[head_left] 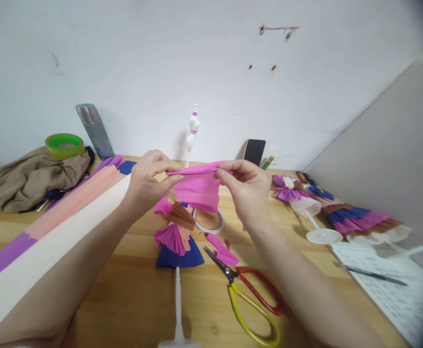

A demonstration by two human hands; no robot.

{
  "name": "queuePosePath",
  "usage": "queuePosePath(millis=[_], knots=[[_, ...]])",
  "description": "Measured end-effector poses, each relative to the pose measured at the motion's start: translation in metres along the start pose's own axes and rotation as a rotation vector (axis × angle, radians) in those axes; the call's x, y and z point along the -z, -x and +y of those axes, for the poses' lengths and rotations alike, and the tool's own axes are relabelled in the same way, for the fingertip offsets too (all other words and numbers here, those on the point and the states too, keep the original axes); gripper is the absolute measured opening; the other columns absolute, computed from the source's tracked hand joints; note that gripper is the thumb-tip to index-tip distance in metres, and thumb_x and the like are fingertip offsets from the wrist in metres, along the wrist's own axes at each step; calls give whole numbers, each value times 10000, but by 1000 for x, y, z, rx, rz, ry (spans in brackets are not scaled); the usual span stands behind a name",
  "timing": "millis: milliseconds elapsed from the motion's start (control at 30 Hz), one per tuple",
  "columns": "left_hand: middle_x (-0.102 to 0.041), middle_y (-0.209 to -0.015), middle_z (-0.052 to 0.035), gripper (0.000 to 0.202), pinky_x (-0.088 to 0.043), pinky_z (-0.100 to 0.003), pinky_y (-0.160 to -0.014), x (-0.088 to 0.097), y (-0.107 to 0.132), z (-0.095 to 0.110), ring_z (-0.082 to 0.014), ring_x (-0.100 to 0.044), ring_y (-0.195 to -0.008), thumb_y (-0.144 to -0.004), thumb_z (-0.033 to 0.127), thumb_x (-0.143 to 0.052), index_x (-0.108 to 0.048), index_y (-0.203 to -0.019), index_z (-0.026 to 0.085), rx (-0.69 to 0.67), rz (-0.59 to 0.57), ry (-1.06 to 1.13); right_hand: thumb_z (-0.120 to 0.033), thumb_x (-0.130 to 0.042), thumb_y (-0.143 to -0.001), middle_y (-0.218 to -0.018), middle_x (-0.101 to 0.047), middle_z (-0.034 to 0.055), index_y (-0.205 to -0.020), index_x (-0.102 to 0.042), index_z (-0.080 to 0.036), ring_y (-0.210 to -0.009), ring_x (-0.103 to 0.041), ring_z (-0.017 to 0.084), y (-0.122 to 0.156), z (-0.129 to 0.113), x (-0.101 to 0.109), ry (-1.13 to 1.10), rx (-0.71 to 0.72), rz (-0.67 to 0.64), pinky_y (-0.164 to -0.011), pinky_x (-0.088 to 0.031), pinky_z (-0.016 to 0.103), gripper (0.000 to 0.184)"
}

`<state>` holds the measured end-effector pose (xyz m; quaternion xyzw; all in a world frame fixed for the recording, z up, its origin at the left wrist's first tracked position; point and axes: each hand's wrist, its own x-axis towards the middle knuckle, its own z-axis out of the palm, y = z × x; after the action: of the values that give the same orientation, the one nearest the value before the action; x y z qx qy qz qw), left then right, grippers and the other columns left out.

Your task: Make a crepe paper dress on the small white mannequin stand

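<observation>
A sheet of pink crepe paper [198, 188] is stretched between my hands, its upper edge gathered into narrow folds. My left hand [153, 176] pinches the left end of that edge between thumb and fingers. At the other end, my right hand [243, 181] pinches the folded edge the same way. Below lie crepe paper pieces: a pleated pink fan [171, 239], a brown pleated piece [181, 215] and a blue skirt-like piece [180, 253] at a white stand [178, 299]. Behind the sheet stands a white doll figure [193, 128]. A tape roll [209, 227] is partly covered by the sheet.
Open scissors [247, 295] with red and yellow handles lie near pink scraps [224, 251]. Crepe strips [77, 208], a cloth [33, 174], green tape [64, 145] and a bottle [95, 130] are left. Paper-dressed figures [359, 217], a knife [376, 276] and a phone [254, 152] are right.
</observation>
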<state>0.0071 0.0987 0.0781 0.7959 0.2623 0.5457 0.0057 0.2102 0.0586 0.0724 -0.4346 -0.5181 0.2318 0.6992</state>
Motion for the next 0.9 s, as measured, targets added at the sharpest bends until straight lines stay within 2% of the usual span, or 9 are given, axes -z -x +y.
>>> queuePosePath(millis=[200, 400, 567, 667, 800, 900], knots=[[-595, -805, -7, 164, -462, -291, -705, 4, -2, 3, -156, -583, -767, -736, 181, -768, -717, -892, 185, 34, -130, 7, -230, -739, -641, -637, -684, -3, -679, -692, -182, -598, -608, 140, -3, 1, 1, -19, -37, -2, -591, -490, 288, 77], [-582, -738, 0, 49, -441, -282, -667, 2, -2, 5, -145, -572, -719, -765, 136, -711, -693, -782, 178, 50, -95, 27, -221, -744, -630, -624, -677, -13, -664, -690, -186, -582, -598, 131, -3, 2, -1, -49, -45, -8, -594, -487, 287, 72], [-578, -700, 7, 50, -433, -274, -653, 2, -3, 5, -132, -557, -685, -790, 150, -672, -711, -783, 180, 72, -94, 70, -215, -743, -629, -614, -674, -13, -660, -691, -182, -577, -595, 129, -3, 2, 0, -49, -58, -12, -585, -479, 284, 69], [-597, -734, -4, 58, -453, -276, -678, 4, -4, 7, -137, -570, -710, -776, 194, -691, -725, -816, 170, 121, -106, 108, -216, -743, -631, -621, -680, -8, -664, -693, -181, -581, -600, 132, -3, 3, 0, -47, -54, -11, -583, -478, 286, 69], [-664, -876, -39, 205, -492, -310, -786, 7, -5, 10, -176, -617, -844, -765, 303, -709, -737, -924, 175, 252, -194, 171, -214, -743, -636, -625, -681, -7, -666, -692, -182, -584, -601, 132, -3, 3, -1, -40, -48, -15, -595, -484, 288, 67], [-666, -867, -41, 172, -502, -315, -782, 6, -5, 10, -179, -626, -840, -785, 313, -690, -737, -880, 178, 291, -192, 159, -213, -740, -641, -620, -680, -10, -663, -690, -185, -579, -601, 131, -2, 3, -2, -37, -43, -23, -594, -488, 287, 62]])
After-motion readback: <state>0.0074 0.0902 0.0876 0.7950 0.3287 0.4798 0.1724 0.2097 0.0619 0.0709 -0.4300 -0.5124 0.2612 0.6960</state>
